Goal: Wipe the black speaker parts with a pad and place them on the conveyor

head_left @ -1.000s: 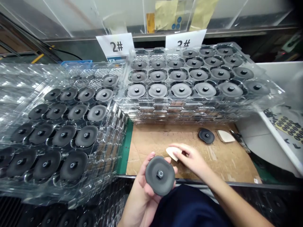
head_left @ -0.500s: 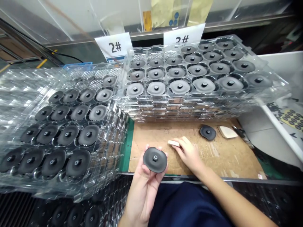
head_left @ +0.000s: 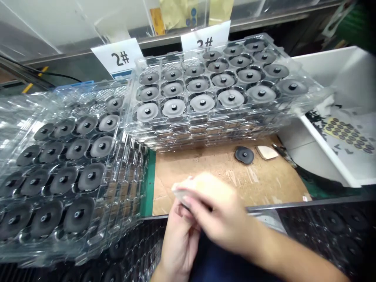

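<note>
Low in the middle, my left hand (head_left: 179, 235) is closed around a black rounded disc, now almost wholly hidden behind my other hand. My right hand (head_left: 225, 207), blurred by motion, pinches a small whitish pad (head_left: 179, 192) and lies over the disc; whether pad and disc touch is hard to see. Beyond the hands, a second black disc (head_left: 244, 155) with a small central post lies on the cardboard sheet (head_left: 176, 166). Beside that disc rests a cream-coloured, roughly triangular pad (head_left: 266, 152).
Clear plastic trays (head_left: 205, 117) holding rows of black discs are stacked behind the cardboard. Another tray stack (head_left: 96, 211) stands at left. A white bin (head_left: 326, 152) at right contains a yellow sheet of dark oval stickers (head_left: 346, 133). Paper signs (head_left: 119, 58) stand behind.
My right hand has moved left and down with the pad, over the disc in my left hand, covering it. The camera view has shifted, so the surroundings appear further left.
</note>
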A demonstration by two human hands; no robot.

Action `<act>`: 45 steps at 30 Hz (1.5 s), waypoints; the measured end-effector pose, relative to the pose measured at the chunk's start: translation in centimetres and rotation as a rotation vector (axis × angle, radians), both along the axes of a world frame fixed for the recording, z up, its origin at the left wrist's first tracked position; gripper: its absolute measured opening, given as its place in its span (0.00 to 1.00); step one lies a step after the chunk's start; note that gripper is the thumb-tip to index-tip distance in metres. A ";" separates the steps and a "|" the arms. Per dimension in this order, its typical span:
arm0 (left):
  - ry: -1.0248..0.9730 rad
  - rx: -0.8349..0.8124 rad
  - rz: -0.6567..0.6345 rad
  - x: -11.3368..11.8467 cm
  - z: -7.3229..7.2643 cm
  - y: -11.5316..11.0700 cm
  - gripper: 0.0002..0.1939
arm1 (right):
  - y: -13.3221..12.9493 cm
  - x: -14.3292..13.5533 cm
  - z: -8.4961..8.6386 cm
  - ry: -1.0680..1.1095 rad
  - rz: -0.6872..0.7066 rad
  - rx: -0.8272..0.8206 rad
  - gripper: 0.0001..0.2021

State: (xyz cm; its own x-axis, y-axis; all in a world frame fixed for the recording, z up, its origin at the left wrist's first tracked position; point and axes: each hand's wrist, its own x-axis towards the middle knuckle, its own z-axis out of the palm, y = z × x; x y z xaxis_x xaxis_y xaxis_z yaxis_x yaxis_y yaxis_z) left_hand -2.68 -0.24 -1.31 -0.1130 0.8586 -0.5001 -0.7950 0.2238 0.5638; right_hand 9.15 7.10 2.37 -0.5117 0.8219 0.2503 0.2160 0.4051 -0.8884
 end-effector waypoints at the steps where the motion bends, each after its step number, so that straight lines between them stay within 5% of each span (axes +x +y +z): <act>1: 0.007 -0.016 -0.018 0.2 0.0 -0.1 0.21 | -0.1 -0.3 0.9 0.006 0.071 -0.005 0.12; 4: 0.030 -0.016 -0.005 0.5 -0.1 -0.1 0.22 | -0.1 -0.9 1.6 -0.104 0.248 -0.093 0.10; 9: 0.073 -0.032 -0.021 0.4 0.2 0.2 0.18 | -0.3 -1.1 0.5 -0.008 0.028 0.066 0.12; 14: 0.101 -0.037 -0.003 0.0 0.4 0.1 0.19 | -0.6 0.1 1.2 -0.015 0.233 -0.158 0.10; 18: 0.089 0.012 -0.078 0.5 1.0 0.5 0.19 | -0.1 -0.3 1.3 0.073 0.019 0.036 0.11; 23: 0.031 -0.064 -0.051 0.4 2.0 0.9 0.21 | -0.6 1.7 1.3 0.015 0.205 -0.105 0.10; 28: -0.038 0.011 -0.010 0.5 1.4 0.9 0.23 | -0.7 3.8 1.3 -0.170 -0.014 -0.011 0.11; 32: -0.058 0.018 0.001 0.3 0.9 0.8 0.20 | -0.4 3.3 1.3 -0.093 0.141 -0.020 0.11; 37: 0.047 0.015 0.080 0.2 1.1 0.9 0.21 | 0.1 2.9 1.1 -0.107 0.055 -0.050 0.10; 41: 0.027 -0.004 0.071 0.5 1.1 1.0 0.22 | 0.0 2.9 1.1 -0.070 0.206 -0.093 0.10; 45: 0.056 0.029 0.093 0.3 0.6 0.9 0.22 | -0.1 2.6 1.4 -0.147 0.091 -0.069 0.09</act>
State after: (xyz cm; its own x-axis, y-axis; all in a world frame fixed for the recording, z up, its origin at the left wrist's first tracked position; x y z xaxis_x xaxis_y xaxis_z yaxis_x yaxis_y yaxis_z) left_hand -2.36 0.65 -0.69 -0.2203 0.8568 -0.4662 -0.7785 0.1335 0.6133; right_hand 11.72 6.98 3.72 -0.6119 0.7829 0.1121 0.3103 0.3681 -0.8765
